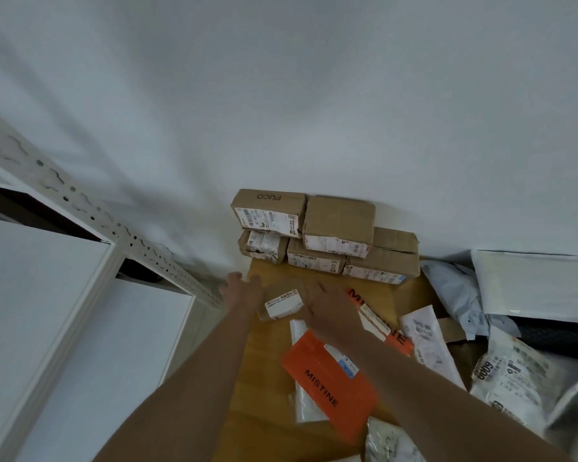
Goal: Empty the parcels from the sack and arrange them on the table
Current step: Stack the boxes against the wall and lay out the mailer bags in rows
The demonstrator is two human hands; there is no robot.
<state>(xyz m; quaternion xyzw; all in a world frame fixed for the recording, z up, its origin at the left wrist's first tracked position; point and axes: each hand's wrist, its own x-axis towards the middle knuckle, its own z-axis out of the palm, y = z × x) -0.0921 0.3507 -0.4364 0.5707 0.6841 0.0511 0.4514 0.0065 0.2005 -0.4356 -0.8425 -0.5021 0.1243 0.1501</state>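
A small brown carton (pixel 282 305) with a white label lies on the wooden table (pixel 264 388). My left hand (pixel 242 290) rests against its left side with the fingers stretched forward. My right hand (pixel 327 310) grips its right side. Behind them, several brown cardboard boxes (pixel 337 225) are stacked in two layers against the white wall. An orange parcel marked MISTINE (pixel 327 381) lies under my right forearm, over a white mailer (pixel 306 405). The sack is not in sight.
White and grey plastic mailers (pixel 514 375) pile up at the right, with another orange box (pixel 386 323) beside them. A white metal shelf rack (pixel 90 215) stands at the left, beyond the table's edge.
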